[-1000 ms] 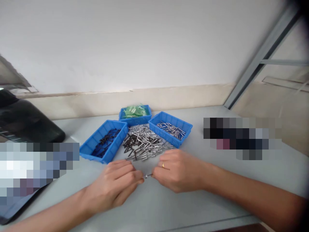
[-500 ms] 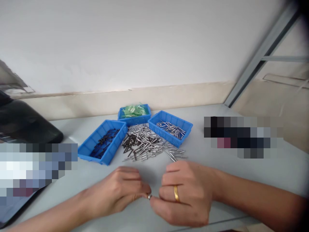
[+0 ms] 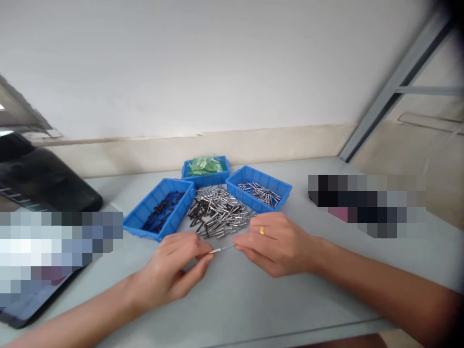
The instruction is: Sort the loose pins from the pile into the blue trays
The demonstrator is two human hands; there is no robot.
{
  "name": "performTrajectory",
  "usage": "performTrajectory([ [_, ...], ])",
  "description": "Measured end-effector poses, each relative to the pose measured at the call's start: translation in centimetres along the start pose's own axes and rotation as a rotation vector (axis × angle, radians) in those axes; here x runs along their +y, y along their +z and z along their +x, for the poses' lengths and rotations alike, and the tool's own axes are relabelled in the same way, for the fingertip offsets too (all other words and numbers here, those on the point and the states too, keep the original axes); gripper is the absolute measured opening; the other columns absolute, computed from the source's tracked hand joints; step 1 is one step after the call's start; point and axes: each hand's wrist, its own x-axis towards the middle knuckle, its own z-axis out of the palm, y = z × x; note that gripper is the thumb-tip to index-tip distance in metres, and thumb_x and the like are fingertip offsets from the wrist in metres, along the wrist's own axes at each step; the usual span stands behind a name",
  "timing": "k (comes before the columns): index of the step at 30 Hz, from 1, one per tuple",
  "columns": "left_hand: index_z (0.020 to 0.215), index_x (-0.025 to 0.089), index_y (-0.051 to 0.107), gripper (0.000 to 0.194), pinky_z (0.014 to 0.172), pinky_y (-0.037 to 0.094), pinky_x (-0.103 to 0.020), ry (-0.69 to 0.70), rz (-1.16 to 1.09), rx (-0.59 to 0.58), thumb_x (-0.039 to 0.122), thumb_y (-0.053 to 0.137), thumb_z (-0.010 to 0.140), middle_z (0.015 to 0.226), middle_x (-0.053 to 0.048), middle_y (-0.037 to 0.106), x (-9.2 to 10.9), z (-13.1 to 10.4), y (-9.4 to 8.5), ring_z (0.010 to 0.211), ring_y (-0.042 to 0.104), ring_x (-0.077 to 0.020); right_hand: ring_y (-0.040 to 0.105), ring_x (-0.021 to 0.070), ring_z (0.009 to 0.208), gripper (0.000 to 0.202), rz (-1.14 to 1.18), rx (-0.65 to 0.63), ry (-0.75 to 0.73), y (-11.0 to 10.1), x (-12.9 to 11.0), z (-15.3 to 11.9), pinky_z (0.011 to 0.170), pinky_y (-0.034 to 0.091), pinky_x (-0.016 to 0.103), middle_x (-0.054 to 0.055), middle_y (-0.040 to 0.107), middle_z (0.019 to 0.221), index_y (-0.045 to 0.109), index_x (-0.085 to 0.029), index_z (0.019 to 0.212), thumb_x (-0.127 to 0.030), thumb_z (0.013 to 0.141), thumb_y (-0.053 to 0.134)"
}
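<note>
A thin silver rivet [image 3: 219, 250] stretches between my hands, just in front of a loose pile of silver and dark rivets [image 3: 221, 212]. My left hand [image 3: 181, 266] pinches its thicker end between thumb and forefinger. The thin pin end is pinched by my right hand [image 3: 277, 244], which has a gold ring on one finger. Behind the hands, a blue tray [image 3: 132, 223] at the left holds dark rivets, another blue tray [image 3: 286, 195] at the right holds silver ones, and a third blue tray [image 3: 206, 181] at the back holds green pieces.
A dark bottle [image 3: 58, 176] lies at the left, above a flat device [image 3: 36, 302] partly hidden by blurring. Pixelated dark items [image 3: 362, 200] are on the grey table [image 3: 282, 309] at the right. A wall and a metal frame [image 3: 384, 96] stand behind.
Both hands have moved up towards the pile. They are turned differently, and the rivet between them now shows along its length. The view has shifted slightly.
</note>
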Motion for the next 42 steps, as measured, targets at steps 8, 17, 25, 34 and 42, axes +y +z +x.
performTrajectory([
  [8, 0.092, 0.012, 0.058, 0.011, 0.056, 0.046, -0.028, 0.182, 0.062, -0.036, 0.008, 0.050, 0.086, 0.066, -0.004, 0.063, 0.2, -0.2, 0.0, 0.059, 0.059, -0.0154, 0.034, 0.0102, 0.051, 0.018, 0.008, -0.388, 0.000, 0.9, -0.5, -0.6, 0.050, 0.021, 0.027, -0.004, 0.044, 0.053, 0.046, -0.019, 0.068, -0.014, 0.085, 0.042],
  [17, 0.093, 0.012, 0.060, 0.012, 0.050, 0.047, -0.028, 0.369, 0.201, -0.027, 0.006, 0.058, 0.082, 0.062, -0.002, 0.066, 0.5, 0.0, 0.2, 0.055, 0.061, -0.0152, 0.034, 0.0102, 0.053, 0.017, 0.015, -0.445, -0.018, 1.4, -0.5, -1.0, 0.052, 0.020, 0.027, -0.004, 0.046, 0.055, 0.042, -0.019, 0.068, -0.015, 0.084, 0.043],
  [25, 0.095, 0.011, 0.059, 0.012, 0.050, 0.041, -0.026, 0.152, 0.210, 0.032, 0.007, 0.055, 0.084, 0.061, -0.001, 0.058, 0.1, -0.3, 0.3, 0.055, 0.053, -0.0137, 0.027, 0.0116, 0.053, 0.019, -0.088, -0.252, -0.075, 0.1, 0.5, -0.5, 0.052, 0.017, 0.029, -0.004, 0.039, 0.052, 0.049, -0.018, 0.065, -0.010, 0.082, 0.046],
  [34, 0.100, 0.016, 0.060, 0.013, 0.059, 0.044, -0.026, -0.006, 0.107, -0.124, 0.017, 0.049, 0.093, 0.072, -0.001, 0.064, -1.1, -0.5, 1.0, 0.063, 0.058, -0.0141, 0.024, 0.0113, 0.052, 0.011, -0.045, -0.042, -0.099, 0.1, -0.1, -0.3, 0.049, 0.018, 0.028, -0.005, 0.037, 0.050, 0.058, -0.016, 0.069, -0.013, 0.079, 0.054],
  [42, 0.091, 0.017, 0.060, 0.018, 0.056, 0.039, -0.027, 0.070, -0.039, -0.324, 0.018, 0.043, 0.095, 0.067, -0.001, 0.058, -0.4, -0.3, 1.2, 0.061, 0.054, -0.0149, 0.027, 0.0097, 0.047, 0.020, 0.056, 0.008, -0.245, -0.3, -1.2, 0.6, 0.045, 0.019, 0.028, -0.005, 0.035, 0.046, 0.060, -0.015, 0.064, -0.010, 0.081, 0.051],
])
